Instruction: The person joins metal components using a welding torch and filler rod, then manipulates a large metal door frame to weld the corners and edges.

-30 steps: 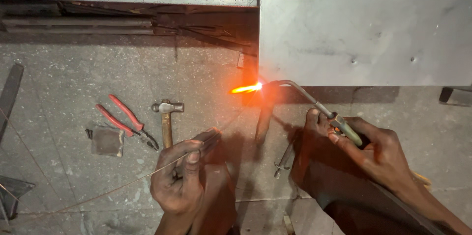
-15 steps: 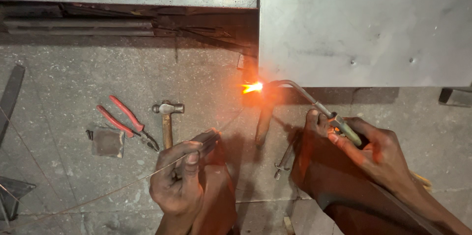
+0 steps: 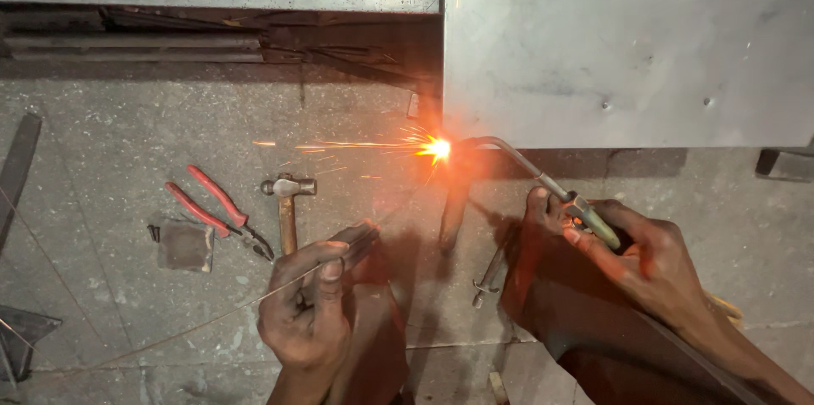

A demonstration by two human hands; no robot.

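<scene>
Right hand [image 3: 644, 256] gripping torch [image 3: 543, 180], flame [image 3: 437, 149] sparking at metal sheet [image 3: 627, 40] edge; left hand [image 3: 309, 312] pinching wire rod [image 3: 212, 320]. Hammer [image 3: 287, 201], red pliers [image 3: 216, 210] lying on floor [image 3: 127, 142].

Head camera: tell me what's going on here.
A person is working metal with a gas torch on a concrete floor. The right hand holds the torch, its flame throwing sparks at the edge of a metal sheet. The left hand holds a thin wire pointed toward the flame. A hammer and red pliers lie nearby.
</scene>
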